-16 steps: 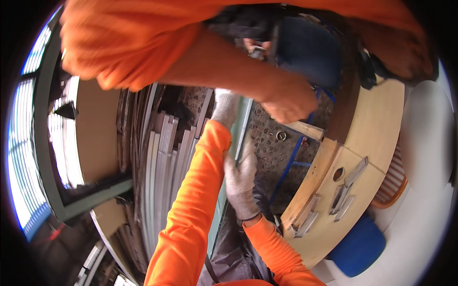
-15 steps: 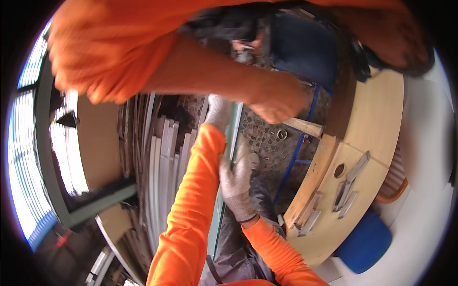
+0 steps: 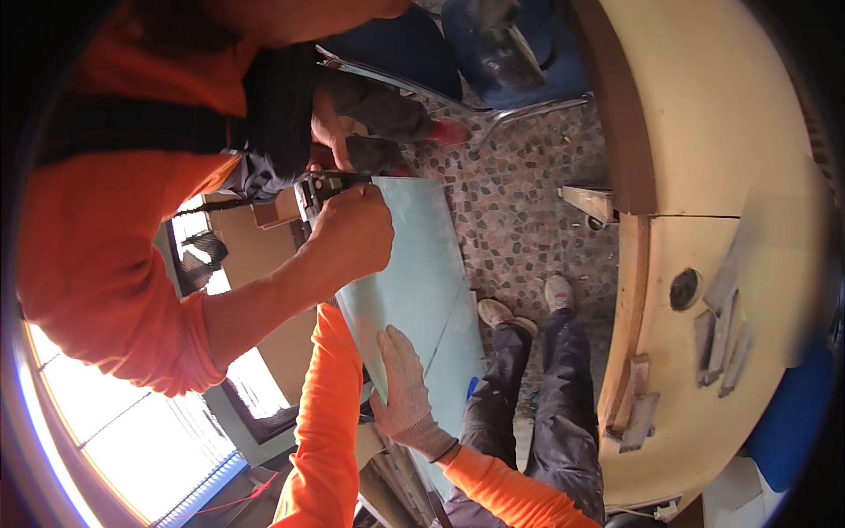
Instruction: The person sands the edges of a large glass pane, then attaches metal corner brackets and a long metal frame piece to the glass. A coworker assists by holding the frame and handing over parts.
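A large pale green panel (image 3: 422,264), which looks like glass or smooth board, slants across the middle with its broad face showing. My right hand (image 3: 407,392), in a light knit glove, lies against that face near its left edge, fingers stretched out and thumb apart. My left arm reaches up along the same edge in an orange sleeve (image 3: 327,405). The left hand is hidden behind a co-worker's forearm, so its hold does not show. At the panel's far left corner, the co-worker's bare fist (image 3: 356,224) is closed by a dark tool or clamp (image 3: 327,189).
Right of me curves a pale wooden counter (image 3: 695,352) with a round hole and several short metal pieces (image 3: 722,330). Blue chairs (image 3: 519,62) stand at the far side. Pebbled floor (image 3: 528,229) lies under my shoes. Another person's red shoe (image 3: 451,132) is beyond the panel.
The panel, nearly edge-on before, now shows its broad face. The co-worker's arm has shifted left and lower, the fist now at the panel's corner. My view has turned. My right hand stays against the panel.
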### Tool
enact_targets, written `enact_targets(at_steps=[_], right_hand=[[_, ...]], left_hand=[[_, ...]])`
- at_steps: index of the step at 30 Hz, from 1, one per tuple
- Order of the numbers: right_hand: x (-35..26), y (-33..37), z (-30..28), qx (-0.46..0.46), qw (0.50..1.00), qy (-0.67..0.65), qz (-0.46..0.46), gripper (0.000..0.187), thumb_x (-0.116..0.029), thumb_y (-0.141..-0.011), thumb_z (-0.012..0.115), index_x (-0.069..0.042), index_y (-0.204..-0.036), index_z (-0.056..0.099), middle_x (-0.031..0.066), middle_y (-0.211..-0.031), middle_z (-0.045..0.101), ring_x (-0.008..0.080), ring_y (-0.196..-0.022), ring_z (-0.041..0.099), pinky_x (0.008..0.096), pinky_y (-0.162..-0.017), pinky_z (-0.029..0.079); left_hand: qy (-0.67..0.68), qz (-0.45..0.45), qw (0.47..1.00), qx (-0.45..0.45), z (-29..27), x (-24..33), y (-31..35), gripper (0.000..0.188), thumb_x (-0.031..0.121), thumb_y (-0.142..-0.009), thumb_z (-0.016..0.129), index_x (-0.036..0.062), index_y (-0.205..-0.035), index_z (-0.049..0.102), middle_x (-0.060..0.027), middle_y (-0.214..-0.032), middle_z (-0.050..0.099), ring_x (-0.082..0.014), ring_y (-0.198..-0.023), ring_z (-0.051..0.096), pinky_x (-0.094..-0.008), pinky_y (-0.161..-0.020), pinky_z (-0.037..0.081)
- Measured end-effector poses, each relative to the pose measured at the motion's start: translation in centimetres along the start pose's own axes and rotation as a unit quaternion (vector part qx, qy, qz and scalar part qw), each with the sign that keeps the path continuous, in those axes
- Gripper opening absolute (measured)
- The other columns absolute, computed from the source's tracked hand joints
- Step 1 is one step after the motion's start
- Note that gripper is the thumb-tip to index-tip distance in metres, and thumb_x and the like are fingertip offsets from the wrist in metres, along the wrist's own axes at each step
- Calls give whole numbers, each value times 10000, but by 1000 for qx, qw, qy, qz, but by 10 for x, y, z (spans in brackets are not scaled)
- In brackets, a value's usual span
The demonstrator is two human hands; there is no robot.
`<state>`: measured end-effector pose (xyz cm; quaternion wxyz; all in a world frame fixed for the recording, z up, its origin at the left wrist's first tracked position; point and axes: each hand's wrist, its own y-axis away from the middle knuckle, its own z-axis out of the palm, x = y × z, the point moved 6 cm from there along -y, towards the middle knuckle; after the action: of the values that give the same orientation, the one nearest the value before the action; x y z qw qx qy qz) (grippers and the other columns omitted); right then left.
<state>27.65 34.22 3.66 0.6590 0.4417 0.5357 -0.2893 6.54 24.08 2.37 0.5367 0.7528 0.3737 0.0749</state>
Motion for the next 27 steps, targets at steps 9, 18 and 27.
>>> enact_targets(at_steps=[9,18,27], right_hand=[[1,-4,1,13,998,-54,24,873,-22,-770,710,18,-1569,361,303,-1592,346,511,-1478,321,583,-1224,268],[0,1,0,-10,998,-61,20,915,-43,-739,721,-8,-1579,359,289,-1603,341,507,-1473,328,603,-1228,260],[4,-6,-8,2,998,-54,18,935,-56,-710,723,-3,-1576,375,282,-1597,363,498,-1466,350,607,-1229,266]], left_hand=[[-197,68,977,-36,8,6,3,119,219,-830,684,158,-859,782,-16,-918,649,-254,-1000,585,-381,-780,511],[-295,92,951,-12,9,26,7,121,134,-885,672,127,-963,765,-7,-950,655,-161,-1147,583,-255,-940,524],[-278,61,959,11,-17,27,-10,116,168,-877,702,129,-949,783,3,-923,658,-157,-1102,595,-304,-936,507]])
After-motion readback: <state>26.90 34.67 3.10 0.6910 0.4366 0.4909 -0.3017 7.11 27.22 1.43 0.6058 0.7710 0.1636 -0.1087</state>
